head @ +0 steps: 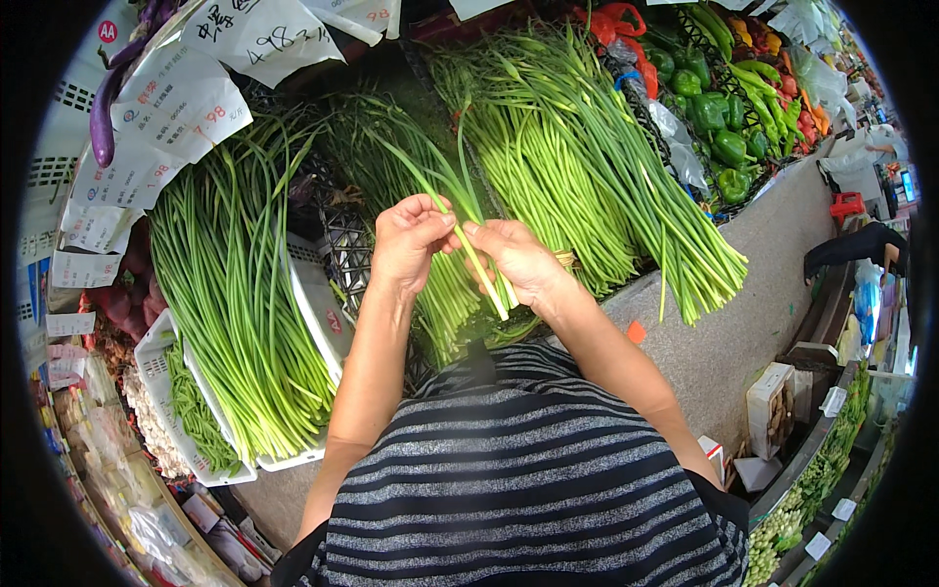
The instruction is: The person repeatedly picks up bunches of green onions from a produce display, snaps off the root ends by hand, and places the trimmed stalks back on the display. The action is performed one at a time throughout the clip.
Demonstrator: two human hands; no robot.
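Note:
Between both hands, a few green garlic scapes (480, 273) slant with their pale cut ends towards my body. The fingers and thumb of my left hand (414, 238) pinch one stalk. My right hand (517, 258) grips the stalks nearer their cut ends, its thumb close to the left one. Beneath the hands lies a smaller heap of scapes (447, 308) in a dark crate. A large heap of garlic scapes (543, 169) lies just right of them, and another long green heap (242, 293) rests across a white plastic crate to the left.
Green peppers (715, 121) fill a crate at the upper right. Paper price tags (183, 99) and a purple eggplant (103, 132) hang at the upper left. Green beans (194, 411) and garlic bulbs (150, 422) are at the lower left. A person (858, 246) bends at the far right.

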